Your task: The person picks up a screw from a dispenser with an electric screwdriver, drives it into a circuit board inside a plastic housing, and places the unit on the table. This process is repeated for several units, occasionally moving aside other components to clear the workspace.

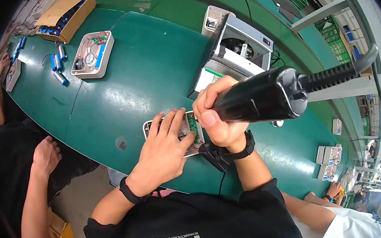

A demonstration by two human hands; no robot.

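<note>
Beneath left fingers [166,122], open pale casing [146,126].

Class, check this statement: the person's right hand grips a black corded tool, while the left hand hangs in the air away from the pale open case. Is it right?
Not quite: the left hand lies on the pale open case, as the head view shows. The right hand does grip a black corded tool.
</note>
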